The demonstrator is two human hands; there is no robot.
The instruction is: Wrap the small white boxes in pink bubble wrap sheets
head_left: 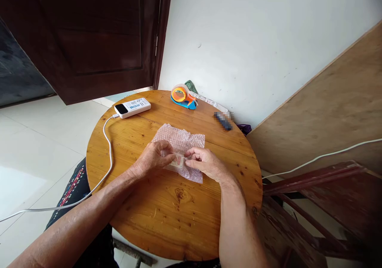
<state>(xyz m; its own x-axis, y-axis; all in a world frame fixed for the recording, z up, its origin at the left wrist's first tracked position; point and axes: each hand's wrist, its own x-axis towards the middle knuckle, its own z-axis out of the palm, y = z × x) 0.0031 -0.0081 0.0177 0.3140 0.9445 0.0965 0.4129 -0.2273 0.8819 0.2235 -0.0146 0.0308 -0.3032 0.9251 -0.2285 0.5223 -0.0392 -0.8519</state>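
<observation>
A sheet of clear bubble wrap (180, 137) lies on the round wooden table, its edges uneven. On its lower part rests a small flat pale packet (178, 160) with reddish print. From the left, my left hand (158, 155) has its fingers curled and its thumb at the packet's left edge. My right hand (205, 163) comes from the other side, thumb and fingers bent in at the packet's right edge. Both hands are closed around the packet's sides, with bubble wrap under them. The exact finger contact is partly hidden.
A white power bank (133, 108) with a white cable (111, 148) sits at the table's (179, 220) back left. An orange and blue tape dispenser (184, 96) stands at the back. A dark blurred object (223, 121) lies back right, near the wall.
</observation>
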